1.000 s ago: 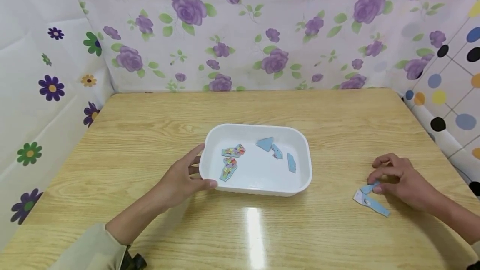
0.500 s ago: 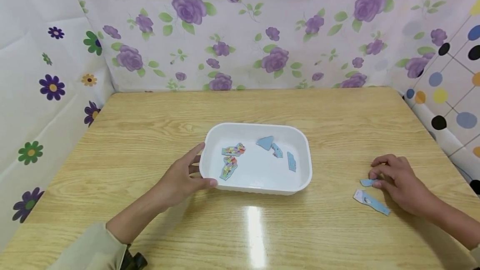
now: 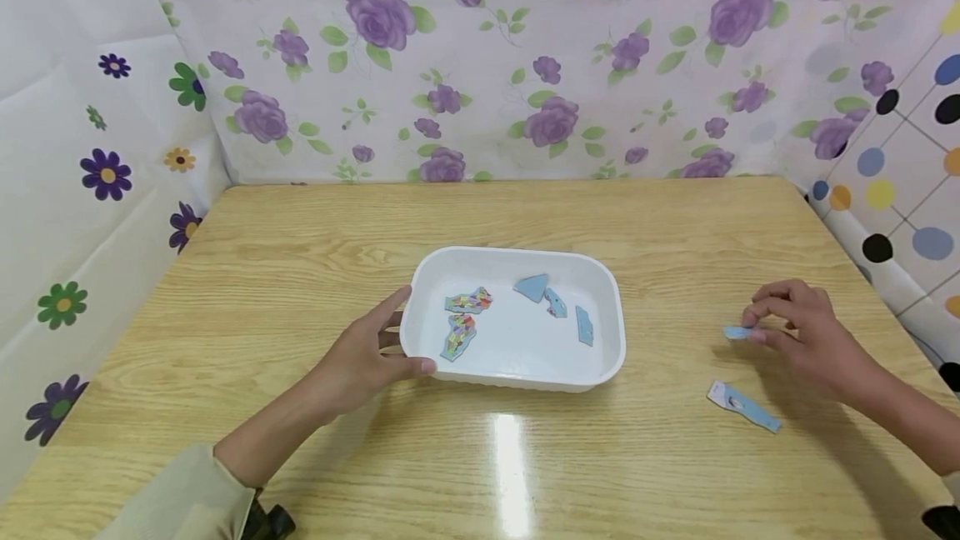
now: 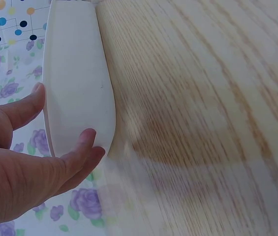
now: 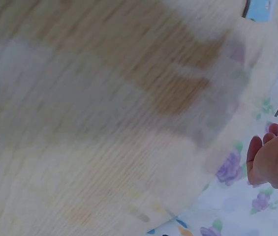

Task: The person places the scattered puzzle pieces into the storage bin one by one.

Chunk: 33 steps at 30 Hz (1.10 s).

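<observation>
In the head view my left hand [image 3: 360,369] holds the left end of a white plastic tub [image 3: 517,352], thumb on the near rim and fingers round the outer side. Several puzzle pieces lie inside it: two with a colourful map print [image 3: 468,301] at the left, and light blue ones, such as a triangular piece [image 3: 532,287], at the right. Off to the right, my right hand [image 3: 806,340] pinches a small light blue puzzle piece [image 3: 737,332] between thumb and fingers, raised over the table. Nearer me lies a long blue puzzle piece [image 3: 744,407] with a pale end.
Everything stands on a wood-grain table [image 3: 315,232]. A floral cloth [image 3: 480,65] hangs along the far edge, with a flower-print cloth [image 3: 90,232] on the left and a dotted one [image 3: 900,215] on the right.
My right hand has picked up the small blue piece and moved it up and away from the long piece, which stays put. The left hand and tub remain in place.
</observation>
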### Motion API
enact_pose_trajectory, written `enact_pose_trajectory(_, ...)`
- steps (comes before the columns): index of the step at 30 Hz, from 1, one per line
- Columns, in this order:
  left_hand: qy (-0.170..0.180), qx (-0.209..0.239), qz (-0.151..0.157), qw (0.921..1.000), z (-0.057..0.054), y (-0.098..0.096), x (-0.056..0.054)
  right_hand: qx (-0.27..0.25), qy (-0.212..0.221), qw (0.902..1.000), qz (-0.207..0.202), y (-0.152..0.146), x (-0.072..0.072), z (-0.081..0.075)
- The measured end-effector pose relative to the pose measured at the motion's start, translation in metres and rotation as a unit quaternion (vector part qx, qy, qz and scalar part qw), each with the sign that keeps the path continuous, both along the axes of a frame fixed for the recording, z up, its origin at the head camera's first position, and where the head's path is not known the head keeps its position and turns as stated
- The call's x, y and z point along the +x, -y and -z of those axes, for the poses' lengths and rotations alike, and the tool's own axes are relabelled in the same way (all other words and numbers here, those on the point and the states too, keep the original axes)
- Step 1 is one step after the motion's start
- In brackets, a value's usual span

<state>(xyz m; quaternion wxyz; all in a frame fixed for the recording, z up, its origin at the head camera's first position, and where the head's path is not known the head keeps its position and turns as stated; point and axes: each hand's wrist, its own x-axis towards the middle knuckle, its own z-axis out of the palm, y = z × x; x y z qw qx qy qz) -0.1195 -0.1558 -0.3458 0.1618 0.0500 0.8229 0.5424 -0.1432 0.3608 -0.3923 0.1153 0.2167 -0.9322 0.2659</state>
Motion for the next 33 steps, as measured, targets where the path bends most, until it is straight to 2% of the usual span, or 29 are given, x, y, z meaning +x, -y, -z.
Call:
enact_pose_trajectory(16, -0.002, -0.008, -0.004, 1.0, -0.001, -0.001, 0.0, -0.033, 0.037, 0.9987, 0.007, 0.003, -0.004, -0.01)
enact_pose_trajectory(24, 0.002, -0.007, -0.005, 1.0, 0.0, -0.001, 0.0, -0.02, 0.042, 0.9989, 0.006, 0.005, -0.009, -0.019)
enact_pose_trajectory(33, 0.001, -0.002, -0.002, 1.0, -0.001, -0.001, 0.0, -0.024, 0.033, 0.9991, -0.015, 0.018, -0.016, -0.027)
